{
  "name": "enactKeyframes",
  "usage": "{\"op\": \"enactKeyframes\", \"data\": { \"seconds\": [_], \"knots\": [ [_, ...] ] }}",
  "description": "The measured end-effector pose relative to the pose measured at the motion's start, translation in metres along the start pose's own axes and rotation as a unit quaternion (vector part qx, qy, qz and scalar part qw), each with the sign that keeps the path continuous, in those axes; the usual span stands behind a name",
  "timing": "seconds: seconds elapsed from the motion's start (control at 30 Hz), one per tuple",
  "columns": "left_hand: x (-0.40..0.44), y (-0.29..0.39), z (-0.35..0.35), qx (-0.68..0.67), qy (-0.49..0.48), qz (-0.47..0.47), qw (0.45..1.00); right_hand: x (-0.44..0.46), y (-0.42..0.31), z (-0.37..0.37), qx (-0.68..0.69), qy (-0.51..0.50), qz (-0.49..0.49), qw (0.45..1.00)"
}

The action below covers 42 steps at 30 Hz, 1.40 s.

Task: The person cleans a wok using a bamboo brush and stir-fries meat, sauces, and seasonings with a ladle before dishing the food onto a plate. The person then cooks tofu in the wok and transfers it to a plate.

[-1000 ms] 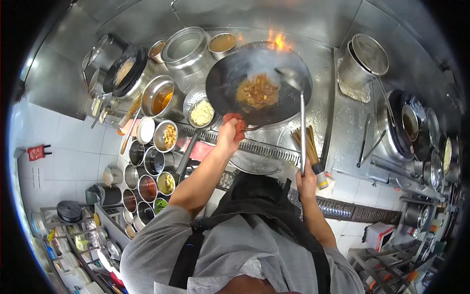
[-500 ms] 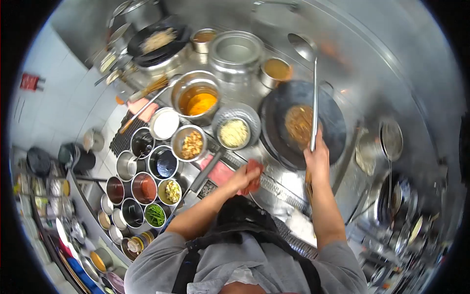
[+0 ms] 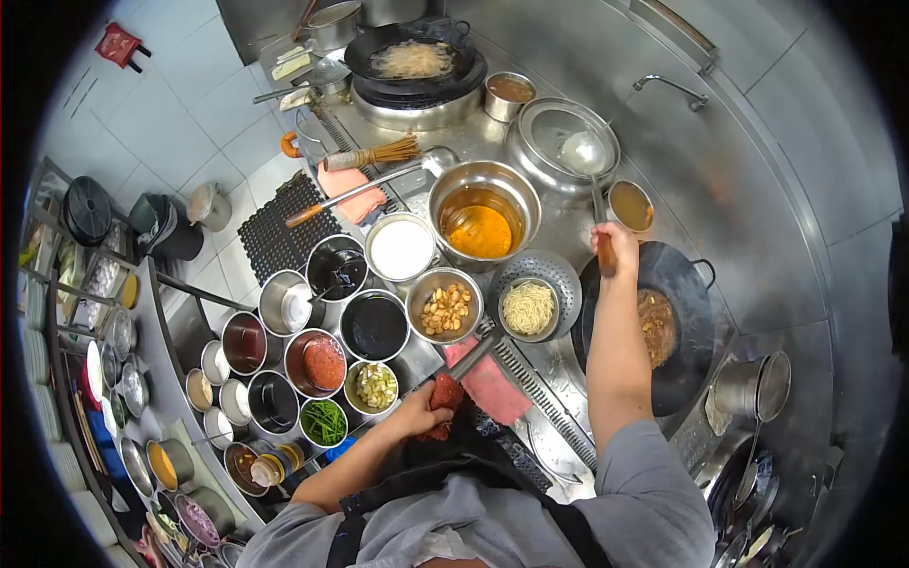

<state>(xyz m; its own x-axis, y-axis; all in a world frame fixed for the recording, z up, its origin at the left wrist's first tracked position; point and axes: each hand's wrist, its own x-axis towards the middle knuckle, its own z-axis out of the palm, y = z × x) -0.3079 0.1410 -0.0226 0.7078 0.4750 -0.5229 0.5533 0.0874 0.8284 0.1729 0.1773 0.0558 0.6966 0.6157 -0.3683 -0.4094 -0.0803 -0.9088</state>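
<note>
My right hand (image 3: 615, 250) is closed round the wooden handle of a ladle (image 3: 598, 201). The ladle's bowl is at the round steel pot (image 3: 532, 151) at the back; whether it touches liquid I cannot tell. My forearm passes over the left part of a dark wok (image 3: 696, 327) holding brown sauce with bits in it. In my closed left hand (image 3: 417, 417) is a bunched red cloth (image 3: 443, 402), by the handle end of a perforated strainer (image 3: 559, 275). Pale noodles (image 3: 528, 310) lie in the strainer; whether the cloth touches its handle is unclear.
A pot of orange liquid (image 3: 481, 232) and a bowl of browned chunks (image 3: 445, 310) stand left of the strainer. Several ingredient pots crowd the left side, including chopped greens (image 3: 324, 422). Another wok (image 3: 412, 62) sits at the back; a pink cloth (image 3: 492, 383) lies in front.
My right hand has carried the ladle from above the wok to the steel pot. My left hand has brought the red cloth close to the strainer's handle. The view has shifted.
</note>
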Motion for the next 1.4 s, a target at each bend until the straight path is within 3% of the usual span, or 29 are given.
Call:
{"op": "enactKeyframes", "data": {
  "seconds": [0.07, 0.1, 0.13, 0.17, 0.2, 0.23, 0.3, 0.37, 0.43, 0.47, 0.53, 0.57, 0.63, 0.73, 0.77, 0.83, 0.87, 0.93, 0.97, 1.03, 1.17, 1.4],
  "knots": [
    [0.004, 0.012, -0.009, -0.032, -0.005, 0.017, 0.999, -0.048, -0.011, 0.001, -0.145, 0.017, -0.049, 0.988],
    [0.006, 0.018, -0.012, -0.066, -0.005, 0.03, 0.997, -0.057, -0.008, -0.007, -0.149, 0.024, -0.05, 0.987],
    [0.014, 0.017, -0.014, -0.065, -0.014, 0.017, 0.998, -0.066, -0.002, -0.014, -0.296, 0.033, -0.103, 0.949],
    [0.02, 0.017, -0.015, -0.023, 0.002, 0.052, 0.998, -0.074, 0.002, -0.021, -0.436, 0.038, -0.153, 0.886],
    [0.015, 0.041, -0.02, -0.022, -0.003, 0.057, 0.998, -0.092, 0.007, -0.026, -0.575, 0.085, -0.268, 0.768],
    [0.01, 0.061, -0.023, -0.021, -0.006, 0.061, 0.998, -0.106, 0.013, -0.031, -0.581, 0.082, -0.267, 0.764],
    [0.018, 0.055, -0.017, -0.03, -0.022, 0.079, 0.996, -0.129, 0.03, -0.04, -0.71, 0.143, -0.256, 0.64],
    [0.02, 0.046, -0.009, 0.0, -0.007, 0.121, 0.993, -0.155, 0.034, -0.039, -0.728, 0.109, -0.22, 0.64],
    [0.0, 0.064, -0.016, 0.023, -0.025, 0.105, 0.994, -0.179, 0.046, -0.032, -0.651, 0.075, -0.338, 0.676],
    [-0.005, 0.063, -0.017, 0.014, -0.013, 0.095, 0.995, -0.195, 0.052, -0.025, -0.652, 0.057, -0.34, 0.676],
    [-0.012, 0.058, -0.02, -0.034, -0.061, 0.064, 0.995, -0.239, 0.058, -0.002, -0.551, 0.01, -0.298, 0.779],
    [-0.014, 0.051, -0.02, -0.041, -0.052, 0.059, 0.996, -0.248, 0.072, -0.003, -0.436, -0.024, -0.249, 0.865],
    [-0.016, 0.035, -0.017, -0.012, -0.024, 0.08, 0.996, -0.274, 0.082, 0.012, -0.389, -0.111, -0.193, 0.894],
    [-0.022, 0.025, -0.019, -0.02, -0.007, 0.075, 0.997, -0.291, 0.09, 0.052, -0.379, -0.201, -0.194, 0.882],
    [-0.025, 0.023, -0.02, -0.014, 0.006, 0.083, 0.996, -0.295, 0.089, 0.065, -0.417, -0.207, -0.129, 0.876],
    [-0.028, 0.018, -0.021, -0.015, 0.014, 0.077, 0.997, -0.295, 0.095, 0.084, -0.501, -0.219, -0.141, 0.825],
    [-0.03, 0.014, -0.022, -0.015, 0.02, 0.073, 0.997, -0.288, 0.105, 0.086, -0.501, -0.221, -0.14, 0.825],
    [-0.037, 0.011, -0.024, -0.017, 0.028, 0.068, 0.997, -0.275, 0.128, 0.084, -0.538, -0.248, -0.265, 0.761],
    [-0.042, 0.012, -0.026, -0.023, 0.037, 0.072, 0.996, -0.274, 0.131, 0.082, -0.537, -0.25, -0.265, 0.761],
    [-0.047, 0.008, -0.029, -0.032, 0.047, 0.075, 0.996, -0.275, 0.129, 0.083, -0.375, -0.247, -0.015, 0.894],
    [-0.045, -0.002, -0.029, -0.004, 0.054, 0.055, 0.997, -0.283, 0.108, 0.089, -0.254, -0.229, 0.079, 0.936],
    [-0.042, 0.004, -0.028, 0.008, 0.058, 0.07, 0.996, -0.285, 0.108, 0.076, -0.19, -0.254, 0.086, 0.944]
  ]
}}
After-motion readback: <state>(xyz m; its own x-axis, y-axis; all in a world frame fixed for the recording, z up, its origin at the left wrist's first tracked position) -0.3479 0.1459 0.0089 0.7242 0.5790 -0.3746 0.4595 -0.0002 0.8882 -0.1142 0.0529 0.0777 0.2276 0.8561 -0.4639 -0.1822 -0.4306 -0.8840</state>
